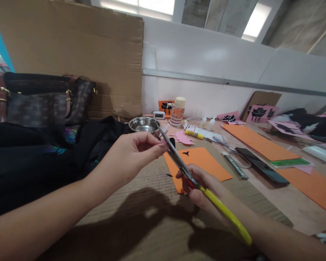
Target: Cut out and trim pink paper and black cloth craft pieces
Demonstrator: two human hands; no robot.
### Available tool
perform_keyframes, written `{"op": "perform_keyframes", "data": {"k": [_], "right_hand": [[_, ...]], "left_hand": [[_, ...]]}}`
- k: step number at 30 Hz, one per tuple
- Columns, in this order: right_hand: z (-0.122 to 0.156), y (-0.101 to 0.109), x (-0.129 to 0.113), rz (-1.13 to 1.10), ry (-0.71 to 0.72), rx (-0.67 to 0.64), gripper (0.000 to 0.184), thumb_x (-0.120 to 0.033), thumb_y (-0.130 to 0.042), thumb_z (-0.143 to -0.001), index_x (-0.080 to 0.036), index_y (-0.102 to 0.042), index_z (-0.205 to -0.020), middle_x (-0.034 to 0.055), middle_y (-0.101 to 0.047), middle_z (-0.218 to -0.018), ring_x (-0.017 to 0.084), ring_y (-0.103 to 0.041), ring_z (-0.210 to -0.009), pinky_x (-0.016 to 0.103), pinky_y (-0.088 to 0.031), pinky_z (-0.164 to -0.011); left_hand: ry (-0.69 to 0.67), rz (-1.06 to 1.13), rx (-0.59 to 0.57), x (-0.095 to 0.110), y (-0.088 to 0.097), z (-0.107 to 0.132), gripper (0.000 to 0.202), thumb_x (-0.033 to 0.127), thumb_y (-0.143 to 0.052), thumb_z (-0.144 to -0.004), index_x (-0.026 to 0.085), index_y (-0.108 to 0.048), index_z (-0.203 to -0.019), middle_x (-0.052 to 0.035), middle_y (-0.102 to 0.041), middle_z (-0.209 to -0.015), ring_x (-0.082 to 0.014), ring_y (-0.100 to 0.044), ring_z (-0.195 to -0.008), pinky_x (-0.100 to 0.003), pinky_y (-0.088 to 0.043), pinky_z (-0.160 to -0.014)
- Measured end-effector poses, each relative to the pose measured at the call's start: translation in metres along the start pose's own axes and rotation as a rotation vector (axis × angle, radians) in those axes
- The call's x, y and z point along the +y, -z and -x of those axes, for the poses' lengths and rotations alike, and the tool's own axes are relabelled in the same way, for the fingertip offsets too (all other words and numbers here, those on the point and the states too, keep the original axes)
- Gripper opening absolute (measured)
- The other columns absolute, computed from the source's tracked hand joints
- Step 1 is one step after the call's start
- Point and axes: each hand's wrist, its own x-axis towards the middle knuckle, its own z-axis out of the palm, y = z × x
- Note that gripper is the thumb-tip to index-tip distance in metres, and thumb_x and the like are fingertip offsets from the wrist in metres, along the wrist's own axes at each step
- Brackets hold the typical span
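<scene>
My right hand (203, 186) is wrapped round a pair of scissors (182, 166) with a yellow handle. Their slightly parted metal blades point up and left, reaching the fingertips of my left hand (137, 150). Thumb and fingers of that hand are pinched together at the blades. A small black paper piece (172, 142) shows just beyond the blades, apparently in this pinch; my fingers and the scissors hide most of it. Below lies an orange sheet (206, 163) with a black cut-out (186, 153) on it and a black scrap (169, 175) near its left edge.
A metal bowl (144, 121) and a lidded bottle (178, 112) stand behind my hands. A glue stick (194, 134), other scissors (228, 145), a phone (262, 166) and an orange folder (263, 141) lie to the right. Dark cloth (38, 156) and a handbag (40, 99) fill the left.
</scene>
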Motion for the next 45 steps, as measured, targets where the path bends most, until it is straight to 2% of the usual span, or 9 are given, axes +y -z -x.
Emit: {"op": "perform_keyframes", "data": {"k": [7, 14, 26, 32, 39, 45], "right_hand": [[-0.0003, -0.0006, -0.0014, 0.005, -0.011, 0.016, 0.060, -0.074, -0.056, -0.088, -0.021, -0.055, -0.114, -0.0003, -0.044, -0.085, 0.015, -0.042, -0.074, 0.027, -0.039, -0.064], [0.0002, -0.0007, -0.0010, 0.006, -0.011, 0.025, 0.060, -0.075, -0.054, -0.089, -0.021, -0.054, -0.114, -0.0005, -0.044, -0.085, 0.015, -0.041, -0.074, 0.028, -0.038, -0.066], [-0.0014, 0.0002, -0.0005, -0.014, 0.013, 0.025, 0.057, -0.071, -0.059, -0.088, -0.021, -0.055, -0.113, -0.0001, -0.044, -0.086, 0.015, -0.041, -0.074, 0.027, -0.039, -0.065], [-0.0014, 0.0024, 0.0007, -0.039, -0.002, -0.007, 0.059, -0.072, -0.062, -0.086, -0.021, -0.053, -0.116, -0.0007, -0.043, -0.087, 0.015, -0.038, -0.073, 0.026, -0.037, -0.065], [-0.0022, 0.0026, 0.0015, 0.000, 0.008, -0.003, 0.058, -0.072, -0.061, -0.087, -0.021, -0.054, -0.115, -0.0007, -0.044, -0.086, 0.015, -0.040, -0.073, 0.027, -0.038, -0.065], [-0.0007, 0.0023, 0.0005, 0.030, 0.018, 0.021, 0.057, -0.073, -0.059, -0.088, -0.021, -0.056, -0.113, 0.0005, -0.048, -0.085, 0.016, -0.045, -0.075, 0.027, -0.041, -0.064]], "left_hand": [[-0.035, -0.056, -0.004, -0.0025, 0.0026, -0.0001, 0.020, 0.040, -0.074, -0.083, 0.022, -0.074, -0.074, -0.0003, -0.077, -0.080, -0.0151, -0.067, -0.073, -0.020, -0.052, -0.065], [-0.056, -0.077, -0.003, -0.0005, 0.0031, 0.0012, 0.019, 0.042, -0.073, -0.084, 0.024, -0.076, -0.077, 0.0005, -0.076, -0.075, -0.0145, -0.066, -0.069, -0.018, -0.048, -0.056], [-0.083, -0.056, -0.001, 0.0020, 0.0028, 0.0026, 0.010, 0.035, -0.074, -0.085, 0.026, -0.079, -0.081, 0.0015, -0.078, -0.080, -0.0147, -0.069, -0.074, -0.020, -0.052, -0.068], [-0.064, -0.090, -0.008, 0.0037, 0.0045, 0.0023, 0.016, 0.037, -0.073, -0.085, 0.024, -0.076, -0.076, 0.0015, -0.077, -0.076, -0.0139, -0.067, -0.072, -0.020, -0.051, -0.066], [-0.061, -0.127, 0.003, -0.0008, 0.0028, 0.0004, 0.019, 0.041, -0.072, -0.085, 0.024, -0.077, -0.078, 0.0000, -0.078, -0.079, -0.0149, -0.066, -0.071, -0.020, -0.048, -0.058], [-0.072, -0.137, 0.005, -0.0027, 0.0036, 0.0007, 0.019, 0.041, -0.072, -0.086, 0.024, -0.077, -0.079, 0.0005, -0.078, -0.080, -0.0153, -0.068, -0.073, -0.020, -0.049, -0.061]]}}
